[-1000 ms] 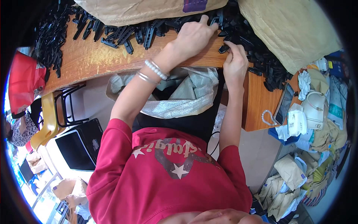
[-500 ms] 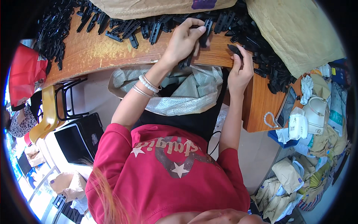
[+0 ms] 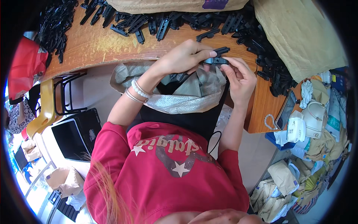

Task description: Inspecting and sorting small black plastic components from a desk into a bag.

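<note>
The left forearm [image 3: 123, 111] slants up and inward, its wrist [image 3: 158, 70] nearly straight. The left hand [image 3: 183, 57] has its back turned upward, the thumb [image 3: 206, 55] stretched to the right and pressing against what is gripped, the curled fingers partly hidden beneath. The right forearm [image 3: 232, 127] rises more steeply. The right hand [image 3: 242, 81] tips inward, thumb and index finger [image 3: 237, 62] set in a pinch, remaining fingers bent. Both sets of fingertips sit near each other.

At 6 o'clock, a crimson short-sleeved top [image 3: 156, 198] bears pale lettering [image 3: 162, 142] and stars [image 3: 180, 170]; at 10 o'clock, a white beaded bracelet [image 3: 138, 88] and slim bangle [image 3: 133, 98] encircle the left wrist [image 3: 148, 82].
</note>
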Demonstrator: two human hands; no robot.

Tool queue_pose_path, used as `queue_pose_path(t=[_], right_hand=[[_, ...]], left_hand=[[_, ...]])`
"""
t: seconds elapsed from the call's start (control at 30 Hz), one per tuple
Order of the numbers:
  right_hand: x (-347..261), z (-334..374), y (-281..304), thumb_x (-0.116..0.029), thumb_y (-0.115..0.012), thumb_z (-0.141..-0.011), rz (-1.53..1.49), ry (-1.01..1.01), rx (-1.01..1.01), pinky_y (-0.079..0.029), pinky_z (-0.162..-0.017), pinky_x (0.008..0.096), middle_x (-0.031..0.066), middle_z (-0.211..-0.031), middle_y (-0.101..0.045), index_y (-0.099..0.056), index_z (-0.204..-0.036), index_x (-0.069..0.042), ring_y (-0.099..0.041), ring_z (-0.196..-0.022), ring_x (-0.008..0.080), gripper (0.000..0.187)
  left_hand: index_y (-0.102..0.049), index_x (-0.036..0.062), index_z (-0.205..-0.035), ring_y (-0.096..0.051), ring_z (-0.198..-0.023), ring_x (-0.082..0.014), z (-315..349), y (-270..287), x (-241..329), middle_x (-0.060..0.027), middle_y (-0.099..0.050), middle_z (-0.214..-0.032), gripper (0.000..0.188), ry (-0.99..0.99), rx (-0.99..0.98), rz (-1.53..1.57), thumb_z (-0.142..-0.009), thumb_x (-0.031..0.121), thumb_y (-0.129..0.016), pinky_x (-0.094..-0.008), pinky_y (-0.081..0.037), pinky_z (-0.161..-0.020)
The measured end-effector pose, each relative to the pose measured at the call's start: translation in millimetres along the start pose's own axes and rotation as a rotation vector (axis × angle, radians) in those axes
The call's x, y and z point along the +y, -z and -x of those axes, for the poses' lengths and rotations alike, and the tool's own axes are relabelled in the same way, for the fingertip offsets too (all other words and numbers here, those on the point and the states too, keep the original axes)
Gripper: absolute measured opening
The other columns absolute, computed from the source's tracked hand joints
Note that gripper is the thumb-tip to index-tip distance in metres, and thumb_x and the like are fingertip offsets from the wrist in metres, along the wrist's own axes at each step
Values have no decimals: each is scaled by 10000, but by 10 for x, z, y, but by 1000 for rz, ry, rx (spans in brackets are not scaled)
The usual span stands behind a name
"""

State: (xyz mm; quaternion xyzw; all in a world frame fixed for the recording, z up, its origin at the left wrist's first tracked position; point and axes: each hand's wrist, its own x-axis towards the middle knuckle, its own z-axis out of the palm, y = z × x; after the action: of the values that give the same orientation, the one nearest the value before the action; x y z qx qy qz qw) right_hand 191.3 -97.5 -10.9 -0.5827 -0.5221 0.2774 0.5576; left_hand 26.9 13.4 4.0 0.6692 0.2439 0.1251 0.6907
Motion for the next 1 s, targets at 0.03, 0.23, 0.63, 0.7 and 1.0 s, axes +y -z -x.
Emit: queue_pose_path(t=[0.03,0.23,0.63,0.7,1.0], right_hand=[[3,22,-26,49,-686,-769,17,3,59,-470,-647,206,74,-851,-636,-667,-961,42,-597,-740,98,193],[2,55,-92,13,-708,-762,175,142,80,-464,-649,225,73,-906,-649,-661,-1021,16,-615,-781,136,263],[12,47,-103,22,-730,-715,110,92,20,-454,-692,244,90,-941,-654,-659,-1050,-2,-603,-817,145,343],[45,72,-103,36,-728,-707,131,87,30,-454,-683,245,87,-917,-655,-668,-1024,-3,-602,-809,139,325],[230,-191,185,-73,-651,-835,455,217,223,-474,-704,275,91,-950,-636,-674,-983,-24,-615,-852,189,158]], left_hand=[[-649,-14,-894,-442,-412,-40,31,-32,51,-36,-613,-631,378,-13,47,-71,-954,338,-526,-217,-337,-396],[-565,-34,-1016,-558,-744,-444,128,-109,-13,-237,-584,-728,331,-192,224,-652,-792,169,-699,-416,-458,-606],[-556,-31,-834,-572,-651,-438,206,-59,-129,-254,-543,-600,227,-378,229,-592,-800,163,-671,-471,-446,-571],[-565,-25,-828,-574,-649,-433,213,-68,-149,-249,-558,-623,243,-332,210,-633,-805,191,-674,-463,-449,-574],[-620,-12,-824,-603,-686,-363,604,61,-403,-174,-597,-716,362,-226,96,-921,-791,343,-684,-435,-468,-601]])
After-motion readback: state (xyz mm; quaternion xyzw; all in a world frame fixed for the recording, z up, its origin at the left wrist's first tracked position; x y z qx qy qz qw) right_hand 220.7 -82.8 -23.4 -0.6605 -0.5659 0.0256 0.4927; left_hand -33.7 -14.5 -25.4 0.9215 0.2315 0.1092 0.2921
